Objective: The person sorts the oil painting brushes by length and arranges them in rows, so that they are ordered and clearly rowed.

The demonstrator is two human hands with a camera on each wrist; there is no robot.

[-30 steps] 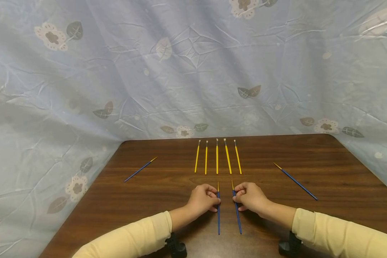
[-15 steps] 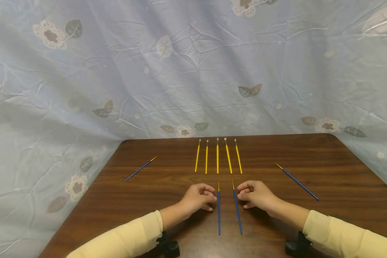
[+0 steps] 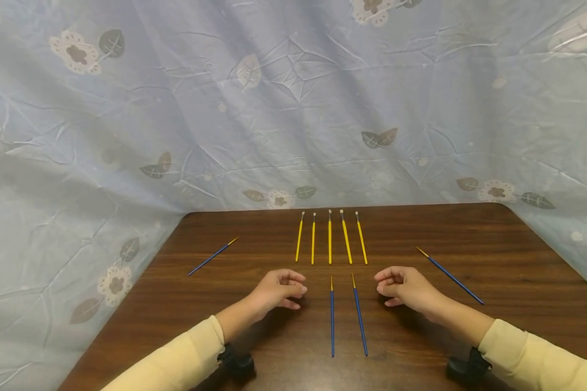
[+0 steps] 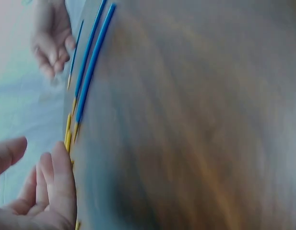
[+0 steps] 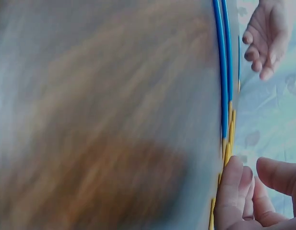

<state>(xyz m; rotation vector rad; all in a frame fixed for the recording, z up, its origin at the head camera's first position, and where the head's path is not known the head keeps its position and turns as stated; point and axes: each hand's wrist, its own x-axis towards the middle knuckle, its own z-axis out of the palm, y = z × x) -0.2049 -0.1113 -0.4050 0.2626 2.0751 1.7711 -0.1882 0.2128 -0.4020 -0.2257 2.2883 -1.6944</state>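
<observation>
Two blue paintbrushes lie near the table's front middle, a left one (image 3: 332, 323) and a right one (image 3: 360, 320), their golden tips pointing away from me. Left of them hovers my left hand (image 3: 276, 292), empty, its fingers loosely bent and apart from the brush. On the other side my right hand (image 3: 408, 288) is likewise empty, with a gap to the right brush. The left wrist view shows the left hand's thumb and fingers (image 4: 61, 187) spread apart. In the right wrist view the right hand's fingers (image 5: 229, 191) are also parted from the thumb.
Several yellow flat brushes (image 3: 330, 244) stand in a fanned row at the table's back middle. One more blue brush (image 3: 209, 259) lies slanted at the left, another blue brush (image 3: 454, 278) at the right. A patterned cloth (image 3: 293, 119) hangs behind the brown table (image 3: 254, 250).
Both hands have let go of the two middle blue brushes and drawn apart, the left hand leftward and the right hand rightward. The brushes stay lying where they were.
</observation>
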